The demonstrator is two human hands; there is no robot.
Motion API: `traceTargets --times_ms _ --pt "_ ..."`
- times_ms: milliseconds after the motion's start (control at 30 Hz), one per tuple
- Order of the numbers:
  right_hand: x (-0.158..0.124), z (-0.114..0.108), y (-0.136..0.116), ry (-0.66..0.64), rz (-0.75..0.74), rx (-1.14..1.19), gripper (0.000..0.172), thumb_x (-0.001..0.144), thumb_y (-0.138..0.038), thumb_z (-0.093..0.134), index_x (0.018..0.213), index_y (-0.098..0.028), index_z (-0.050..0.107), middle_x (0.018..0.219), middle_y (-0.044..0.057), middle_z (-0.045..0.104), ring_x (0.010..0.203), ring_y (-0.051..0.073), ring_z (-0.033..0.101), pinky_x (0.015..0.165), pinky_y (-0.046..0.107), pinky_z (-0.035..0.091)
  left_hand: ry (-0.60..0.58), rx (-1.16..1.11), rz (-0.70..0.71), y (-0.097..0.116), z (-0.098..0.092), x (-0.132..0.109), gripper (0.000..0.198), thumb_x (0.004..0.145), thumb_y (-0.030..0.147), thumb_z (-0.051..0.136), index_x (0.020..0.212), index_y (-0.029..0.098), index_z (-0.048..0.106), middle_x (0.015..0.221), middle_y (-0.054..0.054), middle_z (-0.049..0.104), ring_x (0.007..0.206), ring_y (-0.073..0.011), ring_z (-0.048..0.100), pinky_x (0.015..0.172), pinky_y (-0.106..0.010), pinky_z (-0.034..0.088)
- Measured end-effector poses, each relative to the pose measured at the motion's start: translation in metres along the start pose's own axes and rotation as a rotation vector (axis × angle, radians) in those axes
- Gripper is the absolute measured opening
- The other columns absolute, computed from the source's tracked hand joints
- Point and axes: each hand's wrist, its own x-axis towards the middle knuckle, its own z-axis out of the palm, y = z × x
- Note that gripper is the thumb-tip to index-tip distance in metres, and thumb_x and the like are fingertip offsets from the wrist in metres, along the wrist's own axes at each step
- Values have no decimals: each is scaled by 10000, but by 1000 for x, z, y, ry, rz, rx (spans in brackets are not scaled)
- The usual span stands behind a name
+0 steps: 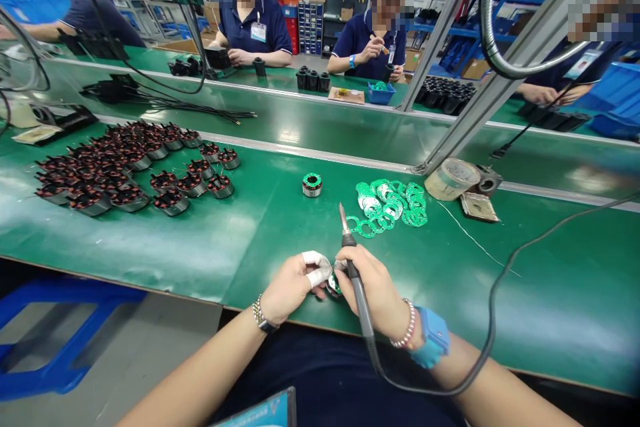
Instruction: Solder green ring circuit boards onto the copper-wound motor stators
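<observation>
At the near edge of the worktop, I'm holding my left hand and right hand together around a small motor stator, the right gripping a soldering iron angled away.

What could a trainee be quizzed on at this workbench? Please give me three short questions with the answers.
1. What does the right hand hold? A: a screwdriver, B: a soldering iron, C: tweezers.
2. True or false: the blue wrist strap is on the left hand.
3. Which lies closer to the hands: the pile of green circuit boards or the rows of wound motor stators?

Key:
1. B
2. False: it is on the right wrist.
3. The pile of green circuit boards.
</observation>
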Motion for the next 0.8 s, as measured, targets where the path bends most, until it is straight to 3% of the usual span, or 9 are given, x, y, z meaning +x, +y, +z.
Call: traceTargets --times_ms 133,233,333,533,800 --pt "-9 -20 -1 127 83 38 50 794 -162 522 817 -205 516 705 -1 566 615 119 549 605 229 455 -16 -15 -61 1 0 1 210 700 308 633 702 132 519 570 31 532 471 -78 536 510 -213 476" --pt "-19 -39 0 42 74 122 76 819 -167 507 853 -214 557 600 -28 570 516 100 541 543 215 450 -56 -27 -92 1 -5 4 170 696 263 625 696 134 515 556 30 540 481 -88 560 513 -208 471" --pt "-28 -52 3 -14 19 139 213 812 -210 532 1018 -211 584 679 13 613 584 133 563 573 262 462 -107 -50 -106 1 -9 6 158 703 246 624 702 134 514 563 24 550 510 -100 585 548 -217 474" --pt "-31 -55 10 -42 150 220 144 797 -198 550 887 -200 663 661 30 600 576 139 538 533 275 447 -131 -60 -81 -1 -11 9 151 705 244 630 697 130 532 602 10 570 547 -108 589 612 -238 470" --pt "-27 -52 9 -76 168 264 151 789 -169 560 883 -197 675 665 24 606 565 124 524 515 255 424 -140 -37 -79 1 -12 8 125 714 220 619 686 129 537 579 10 574 554 -100 578 616 -217 452"
